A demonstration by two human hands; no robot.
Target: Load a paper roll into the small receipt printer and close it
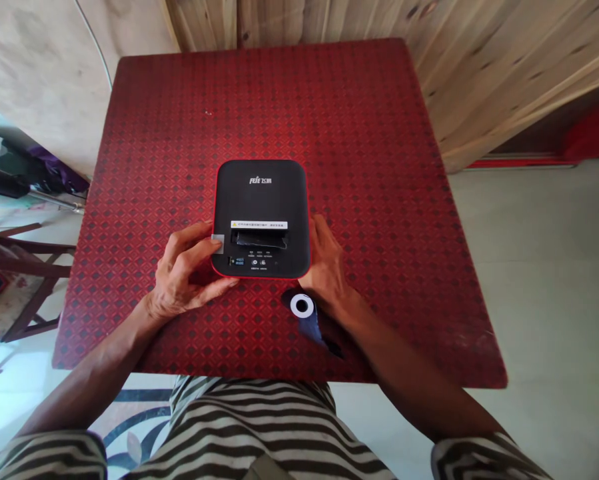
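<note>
A black receipt printer (262, 200) with a red edge is on or just above the table, its printed top facing me. A white label (259, 225) runs above its paper slot, where a strip of dark film shows. My left hand (184, 267) grips the printer's left side, one fingertip at a small greyish tab (218, 244) and the thumb by the lower edge. On the opposite side, my right hand (326, 260) holds the printer, its fingertips partly hidden. Close to my right wrist stands a white paper roll (302, 306) with a dark blue wrapper (310, 328) beside it.
The red patterned table (379, 147) spreads under everything, its front edge close to my body. Wooden boards (299, 23) border the back. At left are a wooden chair (19, 287) and a dark tubular object (2, 180).
</note>
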